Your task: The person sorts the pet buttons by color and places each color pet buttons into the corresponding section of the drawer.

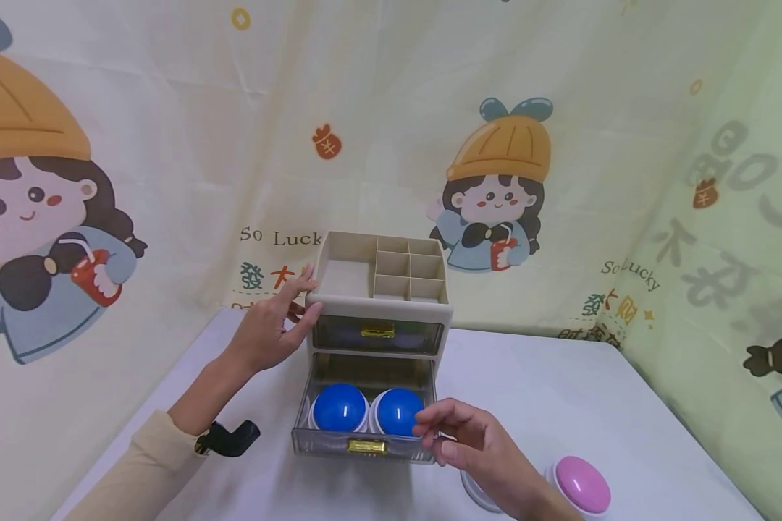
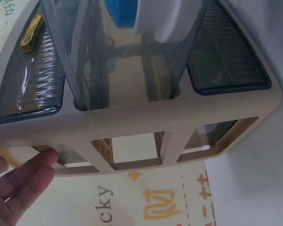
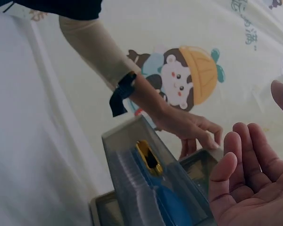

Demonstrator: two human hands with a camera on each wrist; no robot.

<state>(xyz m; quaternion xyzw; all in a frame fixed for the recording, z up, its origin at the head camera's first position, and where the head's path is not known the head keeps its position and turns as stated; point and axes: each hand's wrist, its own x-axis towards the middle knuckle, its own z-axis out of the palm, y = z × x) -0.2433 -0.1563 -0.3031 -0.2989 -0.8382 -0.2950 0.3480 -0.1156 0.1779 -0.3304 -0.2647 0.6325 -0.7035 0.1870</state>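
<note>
A beige desktop drawer organizer [image 1: 381, 307] stands upright, its upper drawer [image 1: 378, 336] closed. The clear drawer [image 1: 397, 450] below is pulled out, holding two blue-domed buttons [image 1: 340, 409] with white bases. My left hand [image 1: 267, 329] rests against the organizer's upper left corner, thumb at the front; in the left wrist view its fingers [image 2: 30, 183] lie fairly straight on the side. By the open drawer's right front corner is my right hand [image 1: 476, 441], fingers loosely bent and holding nothing; its palm [image 3: 254, 202] shows in the right wrist view. Whether it touches the drawer, I cannot tell.
A pink-domed button [image 1: 582, 483] sits on the white table [image 1: 534, 376] at the right. Beside it, a round pale base [image 1: 476, 492] is mostly hidden by my right hand. Printed cloth [image 1: 378, 108] hangs behind. A black strap [image 1: 231, 438] sticks out from my left wrist.
</note>
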